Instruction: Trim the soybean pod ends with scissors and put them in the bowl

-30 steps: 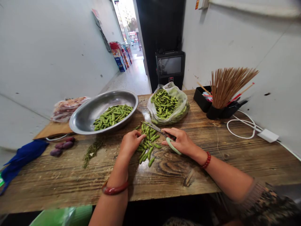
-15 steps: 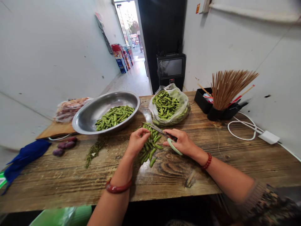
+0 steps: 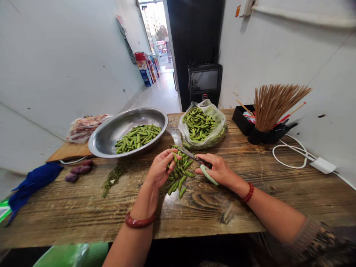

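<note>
My left hand (image 3: 161, 167) pinches a green edamame pod (image 3: 175, 157) between thumb and fingers. My right hand (image 3: 218, 170) is closed around the pale green handles of a pair of scissors (image 3: 208, 174), whose blades point left to the pod's upper end. Whether the blades touch the pod I cannot tell. Beneath both hands lies a loose pile of edamame pods (image 3: 182, 181) on the wooden table (image 3: 200, 215). Behind it stands a clear plastic bag (image 3: 221, 128) full of pods. More pods rest in the wide steel basin (image 3: 101, 142), left of the bag.
Small trimmings (image 3: 112, 180) lie left of my left hand, near several purple-red round items (image 3: 80, 170) and a blue cloth (image 3: 36, 181). At right are a black holder with wooden skewers (image 3: 274, 107) and a white cable adapter (image 3: 322, 165). A green bin (image 3: 72, 256) stands below the table edge.
My left hand has turned slightly and shifted left, and a pod now shows in its fingers. The scissors stay in my right hand. The whole view has shifted a little.
</note>
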A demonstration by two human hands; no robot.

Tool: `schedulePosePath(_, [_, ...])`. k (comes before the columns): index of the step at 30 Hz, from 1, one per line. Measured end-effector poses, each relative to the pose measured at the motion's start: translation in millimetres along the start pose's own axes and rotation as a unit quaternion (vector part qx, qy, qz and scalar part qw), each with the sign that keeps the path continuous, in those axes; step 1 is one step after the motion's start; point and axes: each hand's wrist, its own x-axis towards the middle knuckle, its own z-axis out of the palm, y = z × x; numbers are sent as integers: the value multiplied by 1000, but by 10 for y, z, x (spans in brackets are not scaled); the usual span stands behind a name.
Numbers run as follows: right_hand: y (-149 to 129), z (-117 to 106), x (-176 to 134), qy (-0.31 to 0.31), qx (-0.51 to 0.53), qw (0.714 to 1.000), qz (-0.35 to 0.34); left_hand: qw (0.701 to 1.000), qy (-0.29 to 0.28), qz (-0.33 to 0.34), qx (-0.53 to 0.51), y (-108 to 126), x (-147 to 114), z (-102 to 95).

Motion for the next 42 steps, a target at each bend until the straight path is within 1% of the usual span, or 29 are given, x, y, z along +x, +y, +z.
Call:
schedulePosePath(7, [-32, -14, 2, -8, -1, 1000, 3, 999, 3, -14, 43, 4, -19, 8])
schedulePosePath(13, [-35, -29, 0, -25, -20, 999, 8, 997, 44, 19, 64, -34, -24, -6])
schedulePosePath(16, [-29, -28, 3, -35, -28, 999, 10, 994, 52, 31, 86, -46, -24, 0])
schedulePosePath(23, [-52, -31, 6, -60, -39, 997, -2, 983, 33, 38, 175, -72, -49, 53])
schedulePosePath(29, [-68, -29, -4, -65, -25, 998, -8, 982, -5, 62, 179, -68, -62, 117])
schedulePosePath(36, [-63, -46, -6, -64, -26, 998, -11, 983, -13, 43, 181, -45, -78, 109])
schedulePosePath(42, [-87, -85, 5, -72, -39, 996, -20, 980, -14, 46, 195, -33, -69, 94])
